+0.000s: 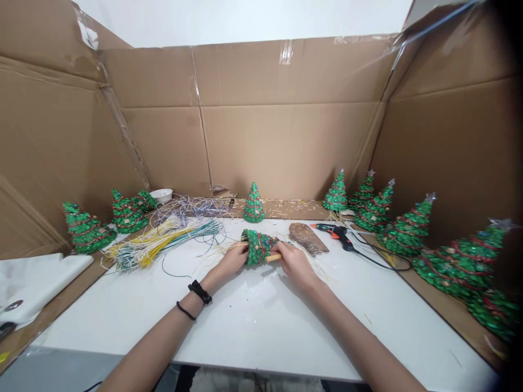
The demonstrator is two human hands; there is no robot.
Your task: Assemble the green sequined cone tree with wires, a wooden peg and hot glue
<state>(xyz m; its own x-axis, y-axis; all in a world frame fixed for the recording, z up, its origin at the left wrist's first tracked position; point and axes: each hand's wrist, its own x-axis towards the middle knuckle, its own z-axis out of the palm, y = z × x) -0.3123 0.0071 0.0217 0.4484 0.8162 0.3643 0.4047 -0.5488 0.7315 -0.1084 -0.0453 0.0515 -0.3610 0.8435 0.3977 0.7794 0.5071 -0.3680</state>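
Green sequinned cone tree point(258, 247) lies on its side just above the white table point(253, 326), near the centre of the frame, gripped between both hands. The left hand point(235, 258) closes around the tree's narrower end, while the right hand point(296, 265) grips the wide end, where a short wooden dowel point(272, 258) sticks out beside the fingers. A black wristband point(200, 292) and a thin black cord point(186, 311) circle the left wrist. Loose pale fibres and small green specks lie on the table around the hands. Just right of the tree sits a brown, bark-like piece point(307, 238), and beyond it an orange-and-black hot glue gun point(333, 233) lies with its black cable point(388, 264) looping to the right. Left of the hands, a bundle of yellow and green-and-white wires point(163, 242) fans across the table, with a tangle of silver and purple wire point(190, 207) behind it. A white sheet point(36, 283) lies at the far left edge. Finished-looking green trees with red garlands stand around the back and sides, including one at centre point(253, 204), several along the right point(408, 231), and others at left point(86, 230). A white bowl point(161, 195) sits at upper left of them, and brown cardboard walls point(286, 147) enclose everything.
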